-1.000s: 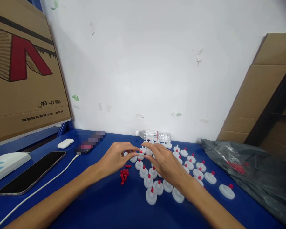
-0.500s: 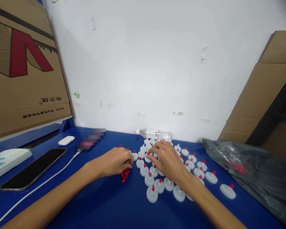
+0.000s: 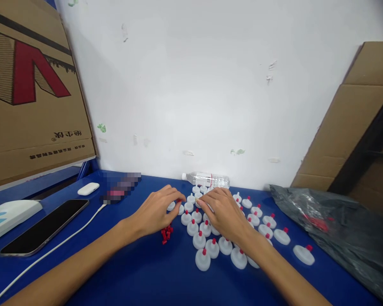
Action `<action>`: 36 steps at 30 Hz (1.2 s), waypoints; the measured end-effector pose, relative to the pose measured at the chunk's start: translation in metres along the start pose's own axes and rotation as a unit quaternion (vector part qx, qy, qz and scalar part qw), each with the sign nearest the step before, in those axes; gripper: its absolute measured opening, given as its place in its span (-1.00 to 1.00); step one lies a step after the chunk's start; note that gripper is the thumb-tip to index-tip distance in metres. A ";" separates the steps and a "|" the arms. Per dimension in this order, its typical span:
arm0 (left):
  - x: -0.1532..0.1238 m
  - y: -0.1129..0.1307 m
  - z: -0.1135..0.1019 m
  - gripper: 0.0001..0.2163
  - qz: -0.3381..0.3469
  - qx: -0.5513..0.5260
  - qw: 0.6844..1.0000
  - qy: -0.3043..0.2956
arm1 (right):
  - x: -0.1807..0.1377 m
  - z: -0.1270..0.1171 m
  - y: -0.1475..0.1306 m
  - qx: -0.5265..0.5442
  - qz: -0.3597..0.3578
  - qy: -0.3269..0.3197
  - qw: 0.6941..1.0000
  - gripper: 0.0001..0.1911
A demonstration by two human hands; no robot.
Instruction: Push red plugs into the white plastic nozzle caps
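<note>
My left hand (image 3: 161, 209) is raised just above the table, its thumb and fingertips pinched together, with a speck of red showing between them that looks like a small red cap. Below it lies a little heap of red caps (image 3: 167, 233). My right hand (image 3: 221, 211) is bent over a group of white disc-shaped pieces with nozzles; its thumb and forefinger are close together near the back of the group, and what they hold is hidden. Many of the discs, such as the front one (image 3: 203, 260), carry a red cap. A few at the back, like one white disc (image 3: 190, 198), have bare nozzles.
A clear plastic bottle (image 3: 207, 179) lies along the wall behind the discs. To the right spreads a grey plastic bag (image 3: 344, 238) with red pieces in clear wrap. On the left are a phone (image 3: 46, 227), a white case (image 3: 88, 188), a cable and a power strip (image 3: 14, 216).
My left hand has risen from the red heap and moved slightly right towards the discs, uncovering more of the heap. The right hand's fingertips have shifted a little towards the back.
</note>
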State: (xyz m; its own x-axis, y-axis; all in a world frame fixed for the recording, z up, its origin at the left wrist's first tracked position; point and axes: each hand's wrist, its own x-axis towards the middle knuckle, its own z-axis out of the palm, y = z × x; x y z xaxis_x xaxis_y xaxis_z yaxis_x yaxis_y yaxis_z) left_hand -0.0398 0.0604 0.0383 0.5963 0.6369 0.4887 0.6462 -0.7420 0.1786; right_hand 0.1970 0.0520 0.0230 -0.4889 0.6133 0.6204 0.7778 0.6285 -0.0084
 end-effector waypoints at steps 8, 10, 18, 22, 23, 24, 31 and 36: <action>0.001 -0.014 0.023 -0.80 0.048 -0.047 0.996 0.056 | 0.001 0.000 -0.001 -0.017 -0.019 0.018 1.000 -0.72; 0.002 -0.016 0.026 -0.80 0.035 -0.043 0.998 0.043 | 0.002 -0.002 -0.002 -0.019 -0.025 0.026 0.999 -0.71; 0.003 -0.020 0.033 -0.81 0.008 -0.067 0.998 -0.015 | 0.003 -0.003 -0.006 -0.025 -0.042 0.022 0.999 -0.69; 0.004 -0.020 0.036 -0.81 -0.001 -0.073 0.997 -0.014 | 0.003 -0.002 -0.006 -0.026 -0.042 0.019 0.999 -0.68; 0.005 -0.020 0.036 -0.82 -0.003 -0.074 0.997 -0.016 | 0.003 -0.002 -0.006 -0.025 -0.042 0.016 0.999 -0.68; 0.005 -0.020 0.036 -0.82 -0.004 -0.076 0.997 -0.019 | 0.003 -0.002 -0.006 -0.023 -0.044 0.012 0.999 -0.68; 0.008 -0.021 0.038 -0.84 -0.019 -0.086 0.996 -0.024 | 0.001 -0.002 -0.007 -0.022 -0.057 -0.003 0.998 -0.70; 0.009 -0.021 0.041 -0.84 -0.015 -0.092 0.995 -0.024 | 0.001 -0.002 -0.006 -0.023 -0.048 -0.009 0.999 -0.68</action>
State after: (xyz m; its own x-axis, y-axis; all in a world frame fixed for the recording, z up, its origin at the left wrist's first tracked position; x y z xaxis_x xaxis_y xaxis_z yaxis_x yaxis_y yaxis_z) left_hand -0.0282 0.0899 0.0039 0.6032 0.6656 0.4395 0.5690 -0.7452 0.3477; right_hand 0.1927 0.0479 0.0253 -0.5692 0.5599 0.6021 0.7437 0.6629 0.0866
